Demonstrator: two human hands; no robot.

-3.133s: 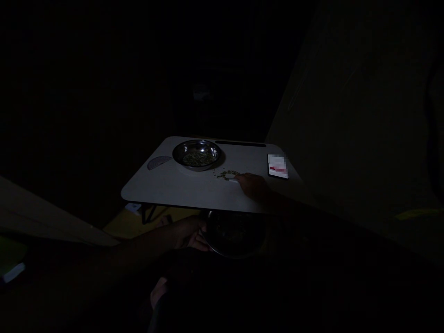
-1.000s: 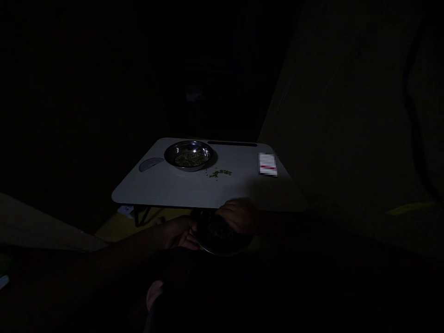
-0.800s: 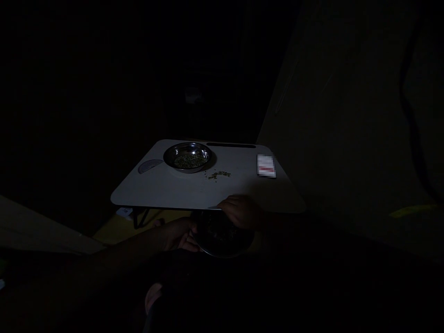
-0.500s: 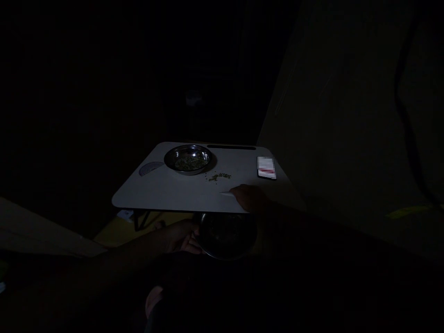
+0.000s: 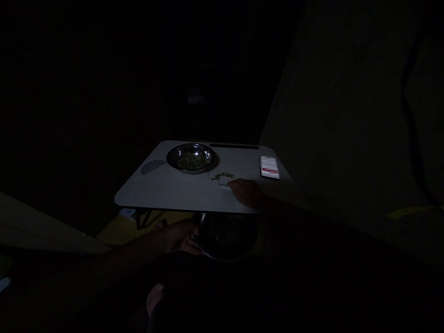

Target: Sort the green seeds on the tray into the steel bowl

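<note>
- The far bowl [image 5: 190, 171] is glossy, smooth metal.
- The near bowl [image 5: 243, 246] I grip looks like metal too, dimly shiny along its rim.
- The pale piece [image 5: 224, 187] I pinch looks smooth; its material I can't tell.
- My tabletop [image 5: 166, 192] looks smooth, fairly matt.
- The half-round piece [image 5: 152, 167] at left seems plastic.

I see a phone [image 5: 269, 168] lying on the right side of the pale tabletop [image 5: 173, 192], its screen lit. At the tabletop's left is a grey half-round shape [image 5: 153, 167]; along its far edge, a dark slot [image 5: 234, 146]. Below its near left corner I make out a black leg [image 5: 142, 219] above a yellow surface [image 5: 116, 230]. A dim wall [image 5: 333, 125] rises beyond its right side.
</note>
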